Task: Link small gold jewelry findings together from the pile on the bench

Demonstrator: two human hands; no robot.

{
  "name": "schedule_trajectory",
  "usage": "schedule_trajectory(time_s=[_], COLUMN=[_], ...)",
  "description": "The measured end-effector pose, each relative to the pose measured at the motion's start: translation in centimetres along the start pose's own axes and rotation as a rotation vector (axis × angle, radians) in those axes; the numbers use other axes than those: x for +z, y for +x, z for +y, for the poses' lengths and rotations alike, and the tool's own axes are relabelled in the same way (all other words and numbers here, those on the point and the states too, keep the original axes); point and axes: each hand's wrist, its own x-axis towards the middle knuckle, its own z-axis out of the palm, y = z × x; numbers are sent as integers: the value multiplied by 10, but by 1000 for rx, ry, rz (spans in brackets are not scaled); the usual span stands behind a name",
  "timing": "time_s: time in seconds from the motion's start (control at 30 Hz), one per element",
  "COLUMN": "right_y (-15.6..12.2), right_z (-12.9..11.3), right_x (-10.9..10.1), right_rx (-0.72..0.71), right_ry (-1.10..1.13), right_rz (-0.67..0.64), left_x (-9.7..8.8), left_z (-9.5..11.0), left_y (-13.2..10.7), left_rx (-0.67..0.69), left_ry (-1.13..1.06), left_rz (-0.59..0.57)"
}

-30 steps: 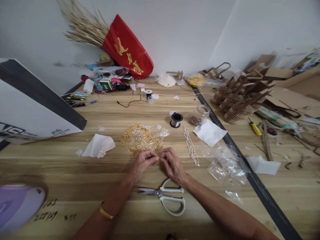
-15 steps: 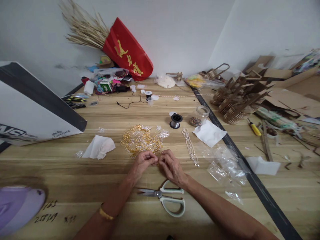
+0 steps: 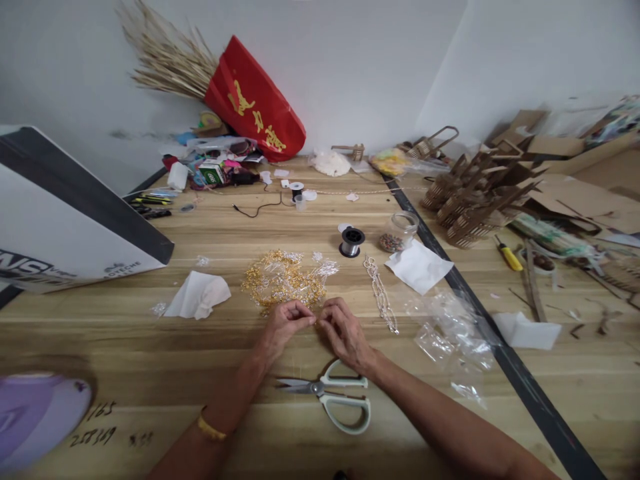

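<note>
**Head view**

1. Hand state. The left hand [image 3: 283, 327] and the right hand [image 3: 346, 333] rest on the bench [image 3: 150, 347], fingertips meeting at the centre. Both are closed in a fine pinch on a small gold piece [image 3: 316, 323], which is too small to identify further. It sits at the near edge of the bead pile [image 3: 283, 280], just beside it.

2. Handling. Judged from its size, the piece is very light, hard and easily dropped. Grip it with the fingertips only; a broad grasp would hide it. The bead pile, gold and clear, looks loose and would scatter if brushed.

3. Nearby items.
- Scissors [image 3: 330, 393]: near side, lying flat between the forearms, blades pointing left.
- Bead chain [image 3: 383, 293]: just right of the right hand, running far to near.
- Wire spool [image 3: 353, 241] and glass jar [image 3: 403, 227]: far of the pile.
- White tissue [image 3: 197, 293]: left of the pile.
- Clear plastic bags [image 3: 450, 333]: right, near the black strip [image 3: 500, 347].
- Black-and-white box [image 3: 65, 220]: far left.

4. Obstructions. Nothing lies between the hands and the pile. The scissors sit close under the right wrist, and the bead chain sits near the right knuckles.
</note>
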Motion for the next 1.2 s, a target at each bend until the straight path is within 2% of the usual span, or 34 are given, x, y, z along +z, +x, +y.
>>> schedule_trajectory(time_s=[0.1, 0.2, 0.37, 0.5, 0.63, 0.7, 0.9, 1.03, 1.2], right_y=[-1, -3, -8, -8, -5, -3, 2, 2, 4], right_z=[0, -1, 0, -2, -5, -3, 2, 2, 1], right_x=[0, -1, -4, -8, -8, -8, -5, -4, -4], right_rx=[33, 54, -55, -156, -240, -191, 11, 64, 85], right_ry=[4, -7, -129, -167, -132, -80, 94, 167, 133], right_rz=[26, 119, 239, 231, 90, 36, 9, -69, -36], left_x=[0, 1, 1, -1, -1, 0, 6, 6, 8], left_z=[-1, 0, 0, -1, -2, -2, -1, -1, -1], left_y=[1, 2, 2, 3, 2, 1, -2, -3, -4], left_rx=[9, 25, 49, 73, 146, 177, 202, 229, 269], left_ry=[6, 31, 47, 69, 107, 148, 215, 246, 292], left_rz=[16, 33, 77, 89, 91, 92, 47, 47, 53])
